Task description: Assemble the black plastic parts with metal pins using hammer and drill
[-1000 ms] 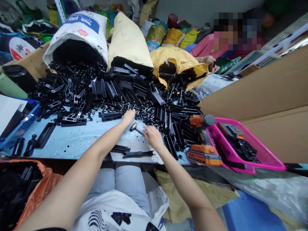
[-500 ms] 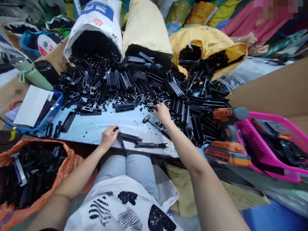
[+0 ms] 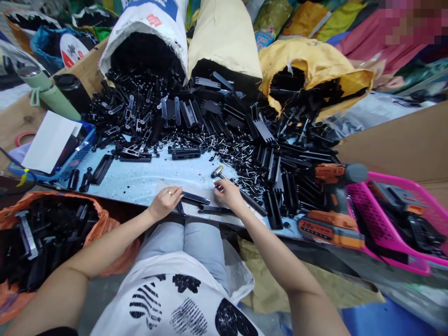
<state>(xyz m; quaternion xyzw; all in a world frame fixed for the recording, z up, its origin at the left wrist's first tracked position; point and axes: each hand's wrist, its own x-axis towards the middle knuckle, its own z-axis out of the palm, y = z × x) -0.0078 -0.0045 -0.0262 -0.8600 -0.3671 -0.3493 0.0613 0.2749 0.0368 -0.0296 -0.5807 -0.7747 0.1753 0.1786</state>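
My left hand (image 3: 166, 202) is closed, with its fingertips at the left end of a long black bar-shaped part (image 3: 196, 198). A second black part (image 3: 219, 210) with a forked end lies just below that bar at the table's front edge. My right hand (image 3: 229, 194) is pinched closed over the grey board, right of the bar's end. Whatever lies between its fingertips is too small to make out. Beside it rests a hammer (image 3: 252, 202) with a yellowish face, its handle slanting down to the right.
Behind the hands lie heaps of loose pins (image 3: 224, 143) and black parts (image 3: 140, 105), spilling from a white sack (image 3: 175, 28) and a yellow sack (image 3: 318, 58). An orange cordless drill (image 3: 331, 205) stands right, by a pink basket (image 3: 392, 186). An orange bag (image 3: 105, 224) is left.
My right hand has drawn back from the pin heap toward the table's front edge. My left hand has shifted slightly right along the bar. The camera view has moved a little.
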